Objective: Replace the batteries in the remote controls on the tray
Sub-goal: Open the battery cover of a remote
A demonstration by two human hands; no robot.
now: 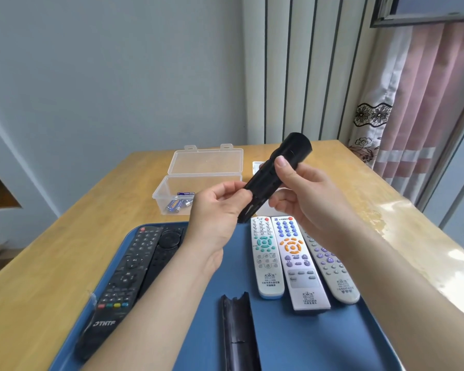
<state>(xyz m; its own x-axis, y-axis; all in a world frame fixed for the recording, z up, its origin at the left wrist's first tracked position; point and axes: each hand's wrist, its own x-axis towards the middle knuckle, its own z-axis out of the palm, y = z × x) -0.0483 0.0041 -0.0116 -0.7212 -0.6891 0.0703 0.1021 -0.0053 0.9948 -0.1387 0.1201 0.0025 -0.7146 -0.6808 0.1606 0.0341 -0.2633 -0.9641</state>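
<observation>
Both hands hold a black remote (281, 167) tilted in the air above the blue tray (292, 338); the left hand (217, 207) pinches its lower end, the right hand (303, 194) is curled round its middle; a black battery cover (236, 333) lies loose on the tray, so this one is likely mid-change; whether its cells are in cannot be told; next probably calls for AA batteries (177, 203) from the clear plastic box (172, 194) on the bench (51, 250), poles matched, then the cover slid back.
</observation>
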